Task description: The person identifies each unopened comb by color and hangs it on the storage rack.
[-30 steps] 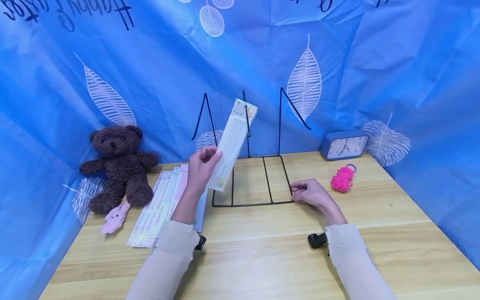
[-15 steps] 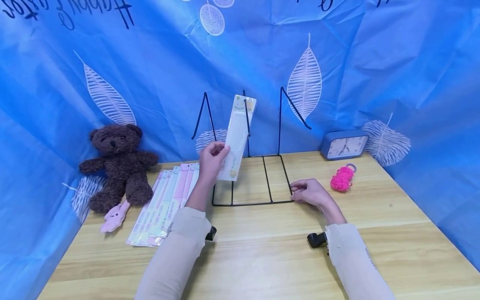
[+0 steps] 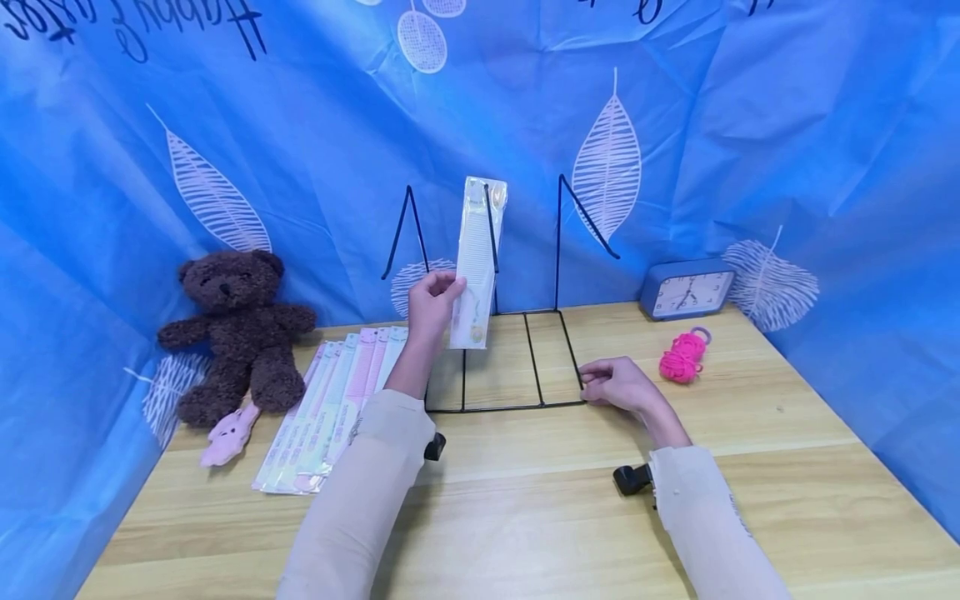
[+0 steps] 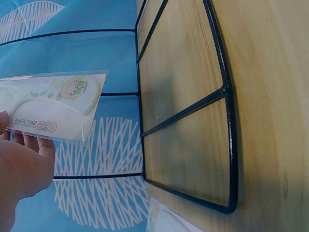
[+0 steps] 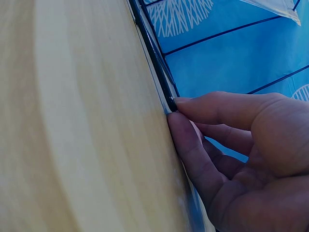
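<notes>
Far L: brown teddy (image 3: pixel 236 333) leaning by the blue cloth (image 3: pixel 322 125), small pink toy (image 3: pixel 228 436) on the table (image 3: pixel 525 517) at its foot. Next, a fanned row of packed combs (image 3: pixel 322 417), lying flat, partly hidden by the L sleeve (image 3: pixel 360 492). L hand (image 3: pixel 432 307) pinches a pkgd comb (image 3: pixel 472 250) btwn thumb & fingers, just below the middle; comb's nearly upright, up off the table, at the middle hook (image 3: pixel 491 229) of the black wire rack (image 3: pixel 502 407), hook's prong crossing in front. Can't tell if it's hooked on. R hand (image 3: pixel 618 385) pinches the rack's near R corner w/ thumb & fingertip. Far R: pink yarn (image 3: pixel 682 358), blue clock (image 3: pixel 693 292) behind it.
</notes>
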### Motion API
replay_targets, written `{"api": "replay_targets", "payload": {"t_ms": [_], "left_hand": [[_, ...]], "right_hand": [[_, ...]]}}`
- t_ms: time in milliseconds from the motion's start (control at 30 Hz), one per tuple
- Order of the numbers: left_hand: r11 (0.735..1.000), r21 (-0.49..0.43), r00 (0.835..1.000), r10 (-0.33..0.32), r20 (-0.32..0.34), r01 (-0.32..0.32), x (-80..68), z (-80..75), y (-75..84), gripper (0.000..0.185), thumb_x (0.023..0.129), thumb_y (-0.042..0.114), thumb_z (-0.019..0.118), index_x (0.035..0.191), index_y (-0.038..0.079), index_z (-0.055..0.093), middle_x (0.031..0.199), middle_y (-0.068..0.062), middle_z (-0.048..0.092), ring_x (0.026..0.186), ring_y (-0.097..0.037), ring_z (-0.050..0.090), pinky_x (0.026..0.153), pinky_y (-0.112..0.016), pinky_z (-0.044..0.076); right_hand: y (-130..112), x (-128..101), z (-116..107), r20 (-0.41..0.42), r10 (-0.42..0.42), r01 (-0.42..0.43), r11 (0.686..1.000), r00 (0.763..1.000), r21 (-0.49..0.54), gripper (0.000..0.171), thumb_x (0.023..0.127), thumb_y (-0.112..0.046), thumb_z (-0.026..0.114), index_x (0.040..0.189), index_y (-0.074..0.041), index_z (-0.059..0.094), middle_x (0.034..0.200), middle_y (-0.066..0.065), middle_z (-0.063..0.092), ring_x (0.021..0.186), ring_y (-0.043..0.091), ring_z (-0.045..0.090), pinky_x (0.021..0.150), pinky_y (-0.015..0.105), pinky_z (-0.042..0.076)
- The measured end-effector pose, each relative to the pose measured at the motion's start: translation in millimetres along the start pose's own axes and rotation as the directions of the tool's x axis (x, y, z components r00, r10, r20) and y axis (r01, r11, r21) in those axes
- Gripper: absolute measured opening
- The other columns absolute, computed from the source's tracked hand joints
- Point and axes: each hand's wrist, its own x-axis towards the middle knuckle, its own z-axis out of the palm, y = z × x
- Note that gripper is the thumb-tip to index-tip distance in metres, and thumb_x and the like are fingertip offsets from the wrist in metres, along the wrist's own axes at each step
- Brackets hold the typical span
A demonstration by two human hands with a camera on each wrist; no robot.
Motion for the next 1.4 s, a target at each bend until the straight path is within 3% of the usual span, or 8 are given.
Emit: {"api": "replay_targets", "payload": {"t_ms": [467, 667, 900, 1100, 1267, 1400], "left_hand": [[1.0, -0.016, 0.999, 0.019, 0.037, -0.018, 6.8, -4.6, -17.2, 0.021, 0.1, 0.026, 0.068, 0.113, 0.01, 0.07, 0.115, -0.006, 0.066, 0.109, -0.021, 0.059, 0.092, -0.038, 0.048], [0.997, -0.078, 0.999, 0.017, 0.047, -0.013, 6.5, -10.7, -25.8, 0.026, 0.101, 0.018, 0.066, 0.119, 0.0, 0.066, 0.116, -0.009, 0.063, 0.108, -0.022, 0.058, 0.101, -0.045, 0.049], [0.998, -0.069, 0.999, 0.015, 0.045, -0.012, 6.3, -21.3, -35.1, 0.026, 0.099, 0.017, 0.068, 0.119, 0.001, 0.067, 0.115, -0.009, 0.064, 0.113, -0.031, 0.059, 0.103, -0.048, 0.048], [0.996, -0.088, 0.999, 0.023, 0.037, -0.019, 1.3, -33.8, -41.9, 0.023, 0.097, 0.015, 0.07, 0.114, -0.001, 0.067, 0.112, -0.01, 0.063, 0.106, -0.027, 0.059, 0.103, -0.053, 0.046], [0.999, -0.036, 1.0, -0.031, -0.002, 0.031, 0.0, -50.3, -52.9, 0.028, 0.095, 0.015, 0.072, 0.116, -0.002, 0.066, 0.115, -0.011, 0.064, 0.1, -0.017, 0.06, 0.1, -0.049, 0.049], [0.998, -0.029, 0.998, -0.064, -0.03, 0.063, 0.5, -66.4, -60.5, 0.031, 0.094, 0.011, 0.074, 0.12, -0.004, 0.065, 0.119, -0.014, 0.066, 0.102, -0.017, 0.062, 0.097, -0.044, 0.051]], "right_hand": [[-1, 0, 1, -0.003, -0.008, 0.008, 1.0, 1.0, -0.004, 0.06, 0.083, 0.009, 0.073, 0.137, 0.017, 0.05, 0.118, 0.026, 0.058, 0.094, 0.023, 0.062, 0.081, 0.029, 0.058], [-1, 0, 1, -0.003, -0.011, 0.011, 1.0, 1.0, -0.003, 0.06, 0.082, 0.009, 0.073, 0.137, 0.017, 0.05, 0.119, 0.027, 0.058, 0.094, 0.023, 0.061, 0.081, 0.029, 0.058], [-1, -1, 1, -0.005, -0.01, 0.01, 1.0, 1.0, 0.005, 0.06, 0.082, 0.009, 0.073, 0.137, 0.017, 0.05, 0.119, 0.027, 0.058, 0.094, 0.023, 0.062, 0.081, 0.03, 0.058], [-1, 0, 0, -0.003, -0.011, 0.011, 1.0, 1.0, 0.004, 0.061, 0.082, 0.009, 0.073, 0.137, 0.017, 0.049, 0.119, 0.028, 0.058, 0.095, 0.024, 0.062, 0.082, 0.03, 0.058], [-1, -1, 0, 0.002, -0.01, 0.01, 1.0, 1.0, 0.007, 0.061, 0.083, 0.009, 0.073, 0.138, 0.017, 0.049, 0.121, 0.028, 0.058, 0.098, 0.026, 0.062, 0.082, 0.03, 0.058], [-2, -1, 0, 0.005, -0.01, 0.01, 1.0, 1.0, 0.004, 0.061, 0.083, 0.008, 0.073, 0.138, 0.017, 0.049, 0.121, 0.028, 0.058, 0.098, 0.026, 0.062, 0.082, 0.031, 0.058]]}}
